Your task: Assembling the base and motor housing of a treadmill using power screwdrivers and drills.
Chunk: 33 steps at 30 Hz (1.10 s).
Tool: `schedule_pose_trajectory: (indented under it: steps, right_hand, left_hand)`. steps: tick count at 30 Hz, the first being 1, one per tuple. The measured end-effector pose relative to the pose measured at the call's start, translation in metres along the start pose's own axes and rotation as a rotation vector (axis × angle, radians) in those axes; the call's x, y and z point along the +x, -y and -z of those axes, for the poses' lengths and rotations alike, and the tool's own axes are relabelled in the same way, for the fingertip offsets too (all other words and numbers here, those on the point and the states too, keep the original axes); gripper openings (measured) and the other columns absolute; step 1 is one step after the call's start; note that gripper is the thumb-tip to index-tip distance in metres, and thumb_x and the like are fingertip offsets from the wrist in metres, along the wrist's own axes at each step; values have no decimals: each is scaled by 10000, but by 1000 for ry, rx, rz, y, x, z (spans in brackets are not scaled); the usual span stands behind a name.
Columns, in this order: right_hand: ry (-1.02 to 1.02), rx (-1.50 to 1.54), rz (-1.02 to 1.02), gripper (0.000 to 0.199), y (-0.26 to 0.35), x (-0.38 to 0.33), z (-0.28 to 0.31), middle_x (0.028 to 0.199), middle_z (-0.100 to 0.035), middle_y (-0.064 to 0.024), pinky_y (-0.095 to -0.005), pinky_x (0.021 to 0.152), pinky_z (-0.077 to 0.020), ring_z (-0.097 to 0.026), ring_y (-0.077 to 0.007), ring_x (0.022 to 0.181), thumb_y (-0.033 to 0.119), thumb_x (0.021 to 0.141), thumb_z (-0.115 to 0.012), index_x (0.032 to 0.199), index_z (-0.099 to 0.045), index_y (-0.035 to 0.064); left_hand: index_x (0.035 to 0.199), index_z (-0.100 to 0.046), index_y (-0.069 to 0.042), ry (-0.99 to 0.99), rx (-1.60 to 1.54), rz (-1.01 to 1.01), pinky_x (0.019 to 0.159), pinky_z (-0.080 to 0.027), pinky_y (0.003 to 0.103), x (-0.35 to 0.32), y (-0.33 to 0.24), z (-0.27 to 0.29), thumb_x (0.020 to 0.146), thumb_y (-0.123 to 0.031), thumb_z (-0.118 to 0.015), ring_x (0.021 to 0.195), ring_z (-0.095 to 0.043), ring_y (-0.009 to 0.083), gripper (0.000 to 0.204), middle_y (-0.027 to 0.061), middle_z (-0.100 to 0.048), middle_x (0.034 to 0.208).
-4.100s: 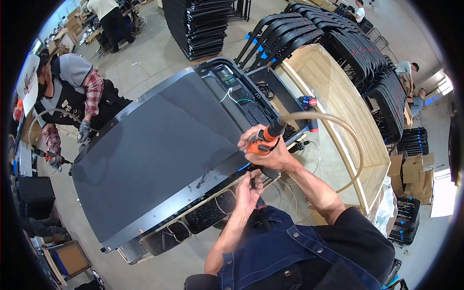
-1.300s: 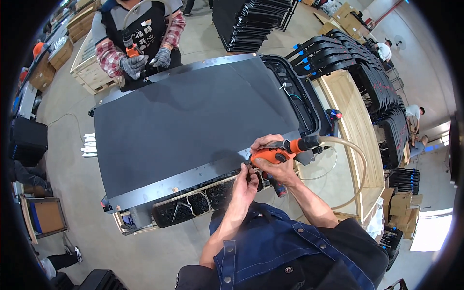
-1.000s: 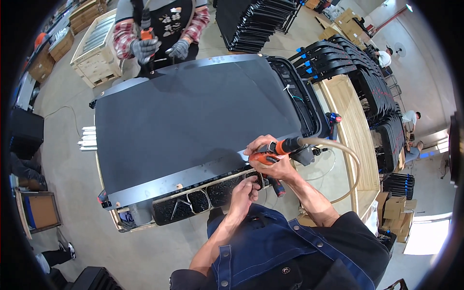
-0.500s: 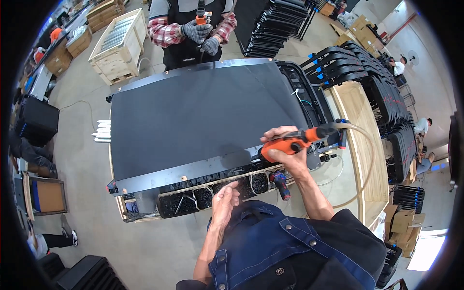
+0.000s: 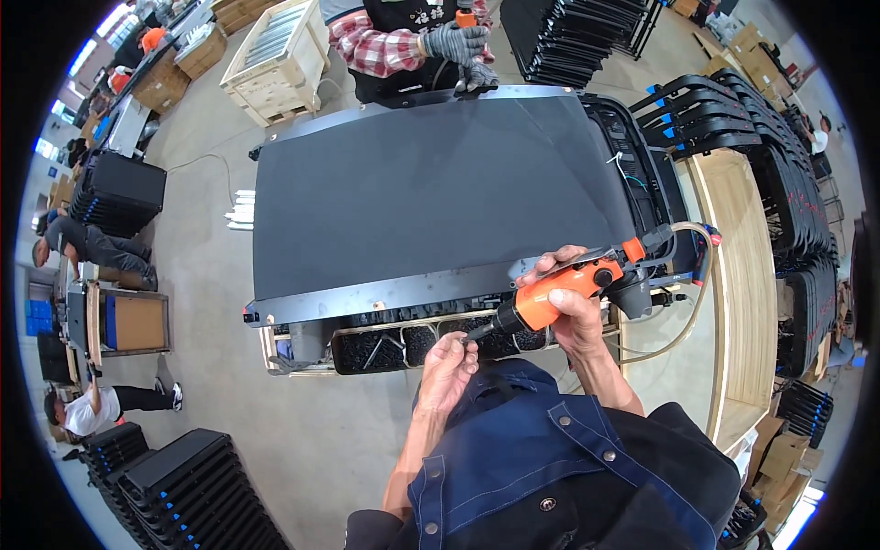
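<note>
My right hand [image 5: 579, 321] is wrapped round an orange power screwdriver [image 5: 541, 301] with a hose at its back end. The tool's dark bit slants down and left to the fingertips of my left hand [image 5: 445, 376]. Those fingers are pinched at the bit's tip; a small dark piece there is too small to name. Beyond both hands lies a large black panel [image 5: 422, 202] with a grey metal rail [image 5: 412, 295] along its near edge. Just under that rail, black bins [image 5: 421, 348] of small dark parts sit close to my left hand.
Across the panel stands a co-worker in grey gloves [image 5: 454, 44] with another orange tool. A wooden crate [image 5: 280, 69] stands far left, a long wooden box [image 5: 742, 302] at right. Stacks of black frames [image 5: 733, 119] rise behind it. A tan hose [image 5: 687, 321] loops at right.
The screwdriver has swung away from the rail, its bit now pointing down-left to my left fingers. My left hand has come up from the bins to the bit. The view has shifted.
</note>
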State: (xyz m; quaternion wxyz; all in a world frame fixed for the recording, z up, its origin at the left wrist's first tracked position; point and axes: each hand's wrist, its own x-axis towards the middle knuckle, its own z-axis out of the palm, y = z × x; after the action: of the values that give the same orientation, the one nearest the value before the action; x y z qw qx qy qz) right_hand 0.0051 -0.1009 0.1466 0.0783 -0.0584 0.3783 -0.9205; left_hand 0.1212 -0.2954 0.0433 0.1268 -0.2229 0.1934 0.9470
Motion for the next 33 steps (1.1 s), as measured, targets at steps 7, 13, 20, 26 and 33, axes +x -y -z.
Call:
schedule_pose_trajectory:
  steps: [7, 13, 20, 26, 33]
  right_hand:
    - [-74, -38, 5, 473, -17, -2, -13, 1125, -635, -83, -514, 1030, -519, -670, -245, 1030, 60, 809, -752, 1235, -553, 110]
    - [-291, -73, 0, 480, -60, -7, -34, 1154, -626, -102, -485, 1034, -516, -661, -244, 1040, 44, 834, -724, 1265, -519, 98]
    - [116, -395, 189, 465, -121, 15, -110, 1200, -642, -188, -458, 979, -574, -687, -296, 1106, -40, 840, -733, 1236, -499, 25]
    - [172, -622, 143, 439, -164, 40, -145, 1152, -677, -144, -383, 950, -588, -700, -229, 1074, -60, 831, -745, 1218, -553, 23]
    - [398, -940, 39, 387, -175, 52, -172, 1085, -700, -77, -361, 868, -573, -698, -189, 996, -4, 789, -781, 1138, -636, 81]
  left_hand:
    - [1146, -651, -44, -80, 484, -264, 594, -462, 247, -5, -20, 1, 985, -200, -719, 669, -548, 92, 235, 91, -699, 913]
    - [1123, -654, -26, -86, 676, -256, 554, -415, 213, -1, -60, 28, 1019, -169, -665, 635, -511, 65, 177, 77, -672, 879]
    - [1045, -630, -53, 97, -425, 180, 513, -354, 190, 29, -102, 71, 1060, -218, -585, 667, -447, 60, 171, 20, -577, 863]
    - [1047, -598, -98, -30, -511, 289, 500, -356, 175, 37, -122, 85, 1050, -290, -603, 637, -435, 45, 193, 3, -578, 871]
    - [1172, -661, -44, 17, -115, 247, 623, -494, 208, 2, -131, 98, 1037, -177, -635, 734, -589, 79, 191, 28, -663, 950]
